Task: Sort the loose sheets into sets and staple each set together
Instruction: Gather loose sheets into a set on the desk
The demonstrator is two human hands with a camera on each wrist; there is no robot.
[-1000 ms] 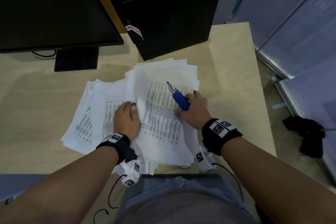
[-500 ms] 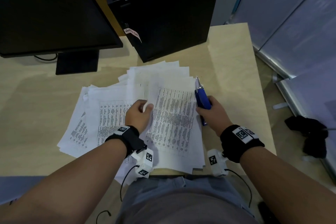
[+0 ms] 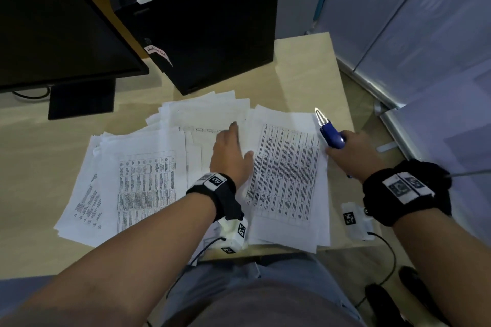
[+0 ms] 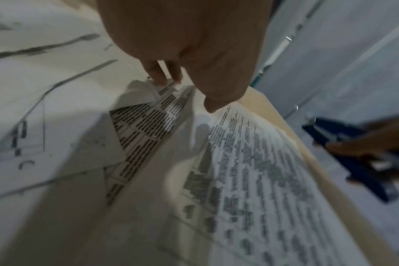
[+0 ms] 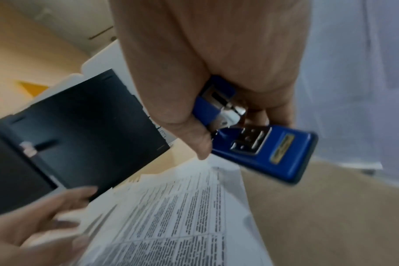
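Left hand [image 3: 230, 156] flat, fingers straight on loose sheets [image 3: 148, 167]; right hand [image 3: 353, 154] grips blue stapler [image 3: 330, 133]. Square sheet edges first, then staple one corner.

stapler [image 3: 332, 137] blue w/ silver metal; sheets [image 3: 148, 180] white, black printed tables; desk [image 3: 32, 162] pale wood; PC tower [image 3: 212, 21] black, 12 o'clock.

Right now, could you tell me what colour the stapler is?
Blue, with bare metal parts; the stapler shows best in the right wrist view.

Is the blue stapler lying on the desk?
No, the right hand grips the blue stapler, holding it above the sheets.
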